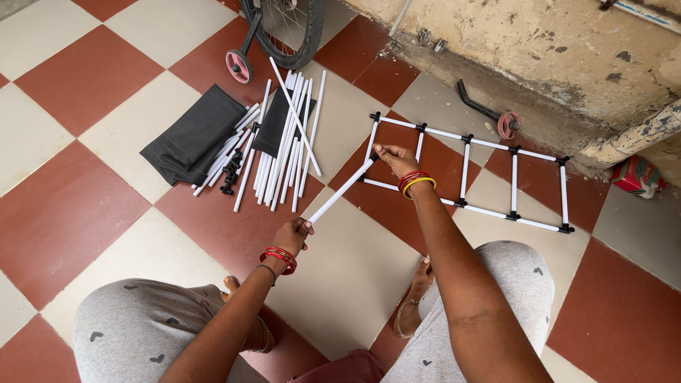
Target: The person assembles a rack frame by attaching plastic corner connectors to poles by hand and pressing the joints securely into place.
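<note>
Person squatting on a red-and-cream checked tile floor (85, 78), assembling something from white tubes and black plastic joints.

Left hand (292, 235) closed around the near end of one white tube (340, 191), held at a slant. Right hand (395, 160) pinches the near left corner of the ladder-like frame (468, 170), where the tube's far end meets a black corner connector (372, 159). Whether the tube is seated in the socket or only touching it, hard to tell from this angle.

Done so far: the frame lies flat on the tiles ahead, two long rails joined by several cross-tubes, black joints at each junction, four bays or so.

Left: a good deal, by the look of it. A loose pile of white tubes (284, 142) lies to the left of the frame, well apart from it. A few spare black connectors (230, 170) sit among them. Folded dark fabric (195, 135) beside the pile, untouched.

Nearby: a bicycle wheel (287, 28) with a small pink training wheel (237, 66) by the wall.
</note>
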